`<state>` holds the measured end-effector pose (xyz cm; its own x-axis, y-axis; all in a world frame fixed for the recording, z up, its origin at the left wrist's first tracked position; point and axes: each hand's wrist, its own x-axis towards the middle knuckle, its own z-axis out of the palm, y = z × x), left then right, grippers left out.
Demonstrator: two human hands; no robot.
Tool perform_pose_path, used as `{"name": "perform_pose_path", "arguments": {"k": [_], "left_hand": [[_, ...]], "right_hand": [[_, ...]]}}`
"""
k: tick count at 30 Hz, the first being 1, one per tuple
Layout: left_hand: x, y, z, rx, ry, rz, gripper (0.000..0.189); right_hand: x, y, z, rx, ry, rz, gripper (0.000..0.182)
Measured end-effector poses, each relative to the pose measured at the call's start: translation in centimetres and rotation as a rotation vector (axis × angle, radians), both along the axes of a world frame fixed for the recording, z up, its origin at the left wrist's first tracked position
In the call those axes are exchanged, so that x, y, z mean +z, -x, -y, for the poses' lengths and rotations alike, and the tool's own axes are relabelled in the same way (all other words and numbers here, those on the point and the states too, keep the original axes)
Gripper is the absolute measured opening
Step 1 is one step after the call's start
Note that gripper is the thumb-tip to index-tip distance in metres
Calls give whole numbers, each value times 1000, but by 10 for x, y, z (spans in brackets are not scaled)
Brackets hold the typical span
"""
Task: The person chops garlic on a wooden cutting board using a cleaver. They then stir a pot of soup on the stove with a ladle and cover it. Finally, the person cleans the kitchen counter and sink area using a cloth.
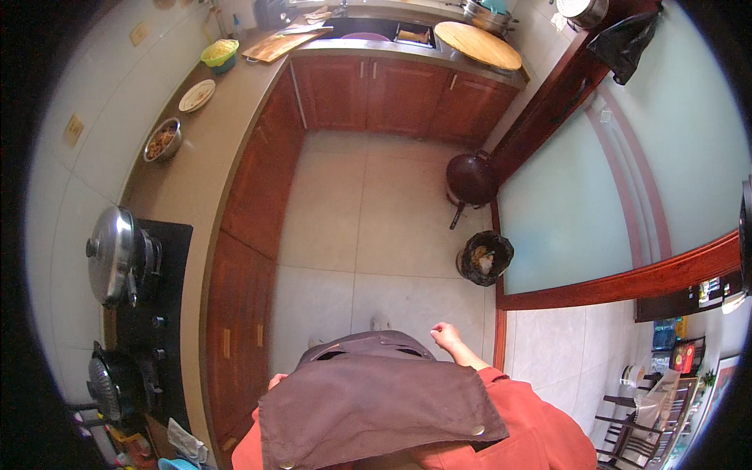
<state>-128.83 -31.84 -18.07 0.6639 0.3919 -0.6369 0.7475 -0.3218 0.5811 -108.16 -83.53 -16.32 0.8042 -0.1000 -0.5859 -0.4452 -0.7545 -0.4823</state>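
My right hand (445, 335) hangs over the tiled floor at the right of my body, fingers curled, with no object showing in it. Only a small part of my left hand (278, 380) shows past the dark apron (382, 399); its fingers are mostly hidden. To the left of it run the red-brown wooden cabinets (244, 311) under the counter. On that counter a black gas hob (167, 294) carries a lidded steel pan (114, 255) and a dark lidded pot (111, 385).
Along the left counter stand a steel bowl of food (162, 141), a plate (197, 96), a green basket (221, 54) and a cutting board (285, 44). A round wooden board (479, 46) lies right of the sink. A wok (472, 178) and a lined bin (468, 264) stand by the sliding glass door (564, 211).
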Motion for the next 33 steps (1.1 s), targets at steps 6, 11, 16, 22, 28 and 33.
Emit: {"name": "perform_pose_path", "arguments": {"k": [6, 11, 16, 22, 28, 33], "left_hand": [[-4, -8, -1, -6, -12, 0, 30], [-1, -25, 6, -24, -19, 5, 30], [-4, -36, 17, -17, -33, 10, 30], [-17, -44, 31, 7, -54, 11, 29], [-23, -85, 29, 27, -96, -66, 30], [-29, -141, 4, 19, -158, -193, 32]], "right_hand": [[7, -7, -1, -53, -46, -89, 29], [3, -10, 9, -106, -68, -135, 30], [-3, -22, 26, -135, -99, -119, 28], [-15, -49, 52, -26, -45, -55, 24], [-29, -89, 64, -11, -21, -63, 22], [-40, -137, 44, -21, -66, -53, 24]]}}
